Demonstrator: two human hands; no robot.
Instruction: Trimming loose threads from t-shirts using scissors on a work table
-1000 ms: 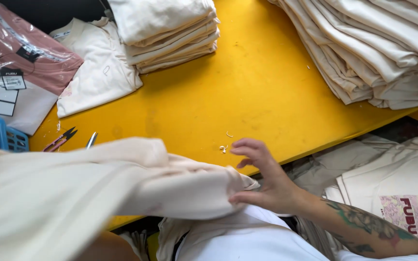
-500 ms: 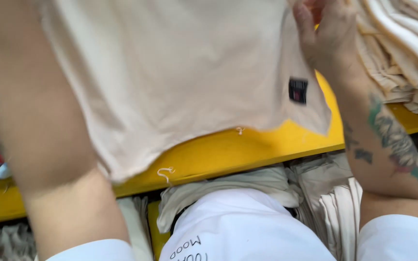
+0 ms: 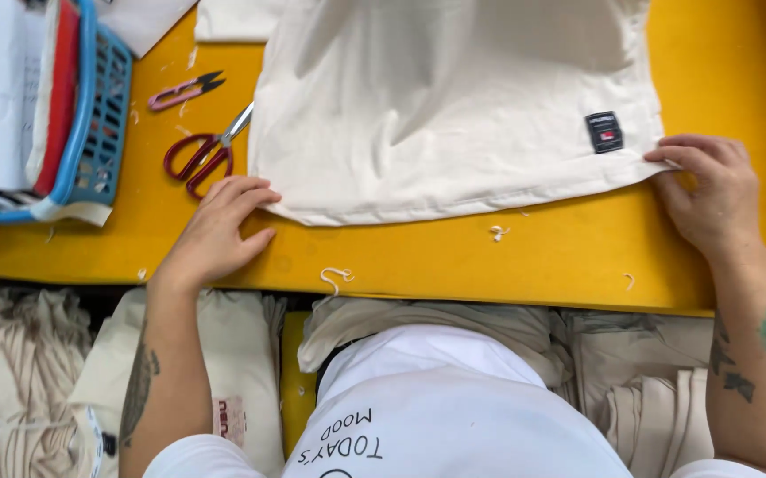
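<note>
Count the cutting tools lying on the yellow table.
2. The red-handled scissors lie just beyond the left hand, blades under the cream garment's edge. The small pink snips lie farther off, beside the blue basket. More may be hidden under the cloth.

Colours on the yellow table (image 3: 578, 257)

Cream garment (image 3: 436, 106) with small black-and-red label (image 3: 604, 132); red-handled scissors (image 3: 199, 158) and pink snips (image 3: 184, 90) at left; blue basket (image 3: 100, 115) far left; white thread scraps (image 3: 337, 276) near edge.
</note>
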